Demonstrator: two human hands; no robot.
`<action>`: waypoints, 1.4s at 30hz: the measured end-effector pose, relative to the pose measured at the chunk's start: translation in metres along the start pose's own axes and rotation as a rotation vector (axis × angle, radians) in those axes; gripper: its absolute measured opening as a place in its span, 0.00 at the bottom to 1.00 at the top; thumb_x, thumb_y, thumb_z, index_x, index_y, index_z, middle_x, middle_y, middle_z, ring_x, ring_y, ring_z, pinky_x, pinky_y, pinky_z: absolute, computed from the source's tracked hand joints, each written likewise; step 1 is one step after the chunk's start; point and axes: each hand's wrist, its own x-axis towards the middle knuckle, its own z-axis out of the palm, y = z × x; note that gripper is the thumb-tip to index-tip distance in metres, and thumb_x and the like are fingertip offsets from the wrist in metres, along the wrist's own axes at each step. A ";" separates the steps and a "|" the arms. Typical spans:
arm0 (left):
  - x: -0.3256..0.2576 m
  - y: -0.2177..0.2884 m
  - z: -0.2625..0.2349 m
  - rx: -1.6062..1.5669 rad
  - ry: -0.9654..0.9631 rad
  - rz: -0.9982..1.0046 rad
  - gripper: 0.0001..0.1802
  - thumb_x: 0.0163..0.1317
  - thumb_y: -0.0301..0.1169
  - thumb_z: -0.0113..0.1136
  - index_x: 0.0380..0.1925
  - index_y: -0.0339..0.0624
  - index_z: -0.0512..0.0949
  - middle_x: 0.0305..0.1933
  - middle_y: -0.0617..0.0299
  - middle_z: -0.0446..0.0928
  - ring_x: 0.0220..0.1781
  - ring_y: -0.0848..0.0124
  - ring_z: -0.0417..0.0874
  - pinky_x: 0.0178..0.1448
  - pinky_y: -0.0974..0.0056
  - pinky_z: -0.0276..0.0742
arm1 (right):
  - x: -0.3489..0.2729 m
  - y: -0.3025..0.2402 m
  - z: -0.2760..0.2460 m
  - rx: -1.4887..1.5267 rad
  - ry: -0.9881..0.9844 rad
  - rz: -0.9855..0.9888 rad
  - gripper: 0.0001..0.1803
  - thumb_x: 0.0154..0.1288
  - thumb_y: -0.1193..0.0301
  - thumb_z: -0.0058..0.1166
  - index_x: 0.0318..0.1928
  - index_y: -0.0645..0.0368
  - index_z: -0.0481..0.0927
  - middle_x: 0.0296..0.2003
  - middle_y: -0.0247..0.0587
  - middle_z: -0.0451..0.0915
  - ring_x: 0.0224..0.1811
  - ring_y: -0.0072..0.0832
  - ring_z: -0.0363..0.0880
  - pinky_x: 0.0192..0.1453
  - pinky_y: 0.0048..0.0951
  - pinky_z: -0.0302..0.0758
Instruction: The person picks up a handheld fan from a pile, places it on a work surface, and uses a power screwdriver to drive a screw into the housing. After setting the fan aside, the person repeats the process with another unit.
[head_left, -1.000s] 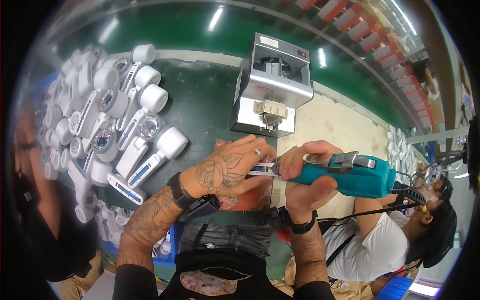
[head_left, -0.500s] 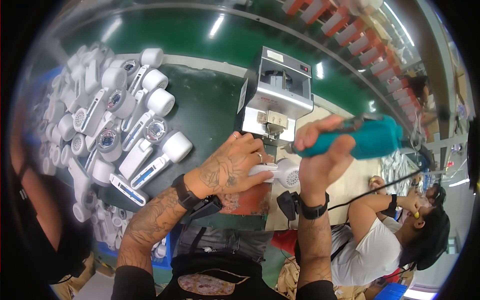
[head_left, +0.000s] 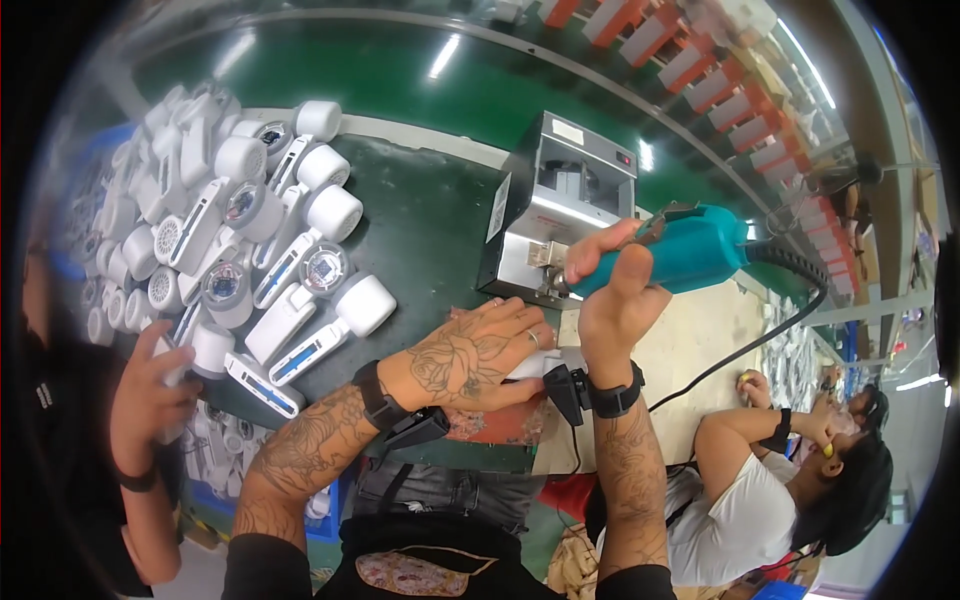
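My left hand (head_left: 478,358) is closed over a white handheld fan (head_left: 532,368), pressing it to the bench on a reddish pad (head_left: 500,422). The palm, fingers and my right wrist hide much of the fan. My right hand (head_left: 622,310) grips a teal electric screwdriver (head_left: 690,252), tilted with its tip toward the front of a grey screw feeder (head_left: 560,215). The fingers hide the exact contact between tip and feeder.
White handheld fans (head_left: 215,240) lie heaped on the left, several with open heads showing circuit boards. A co-worker's hand (head_left: 155,395) holds a white piece beside the heap. Another person (head_left: 740,485) sits at right. The screwdriver's black cord (head_left: 740,360) trails across the pale board.
My right hand and the screwdriver have moved left, bringing the tip to the feeder's front. A co-worker's hand with a white piece has come in at left. My left hand still holds the fan.
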 end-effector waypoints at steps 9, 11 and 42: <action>0.003 0.003 -0.008 -0.054 -0.061 -0.061 0.20 0.58 0.40 0.62 0.45 0.37 0.76 0.48 0.52 0.74 0.53 0.53 0.75 0.59 0.51 0.71 | -0.036 -0.034 -0.016 -0.020 0.075 0.062 0.38 0.64 0.37 0.56 0.46 0.65 0.72 0.20 0.36 0.70 0.20 0.26 0.70 0.26 0.27 0.68; 0.003 0.001 -0.004 -0.049 -0.038 -0.041 0.21 0.58 0.40 0.63 0.46 0.41 0.74 0.47 0.55 0.73 0.51 0.51 0.74 0.60 0.50 0.70 | -0.043 -0.042 -0.019 -0.056 0.086 0.065 0.40 0.64 0.35 0.54 0.46 0.66 0.71 0.20 0.35 0.69 0.19 0.25 0.68 0.25 0.27 0.67; 0.001 0.000 -0.004 -0.045 -0.014 -0.021 0.17 0.60 0.40 0.61 0.43 0.39 0.77 0.45 0.55 0.73 0.50 0.56 0.75 0.57 0.54 0.71 | -0.010 -0.026 0.002 -0.010 0.097 -0.027 0.36 0.70 0.40 0.52 0.48 0.67 0.73 0.23 0.37 0.72 0.24 0.27 0.72 0.30 0.28 0.70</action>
